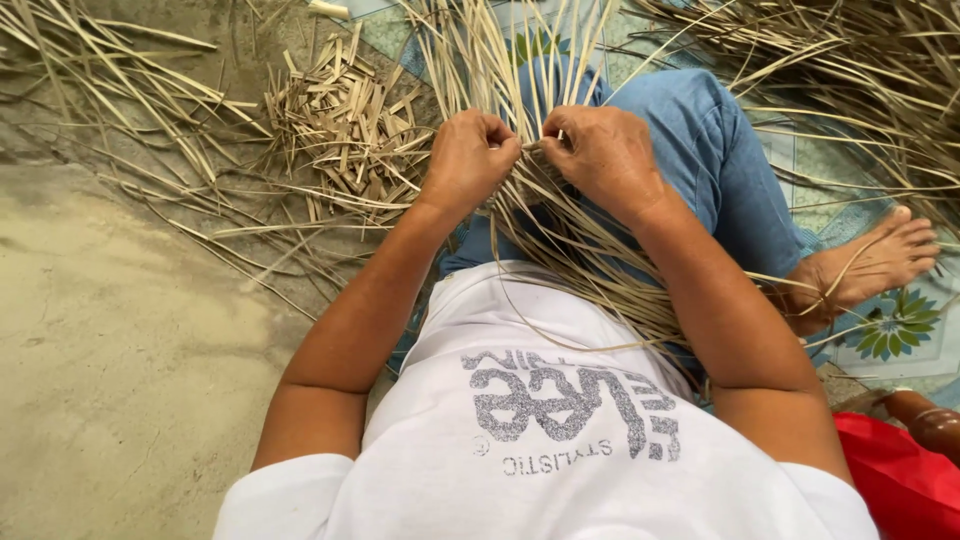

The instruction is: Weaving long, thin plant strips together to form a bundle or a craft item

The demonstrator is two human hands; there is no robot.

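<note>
Left hand (468,155) grip fisted tight on dry strips (560,225); right hand (600,150) grip pinched on same strips, knuckles almost touching. Strips fan over lap and blue-jeaned knee (720,150). Cut scraps (345,125) heaped just left of hands on floor (110,340). Bare foot (870,265) right, on patterned mat (915,340).

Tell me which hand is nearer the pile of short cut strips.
Left. The left hand grips the long strips right beside the pile; the right hand lies farther away.
</note>
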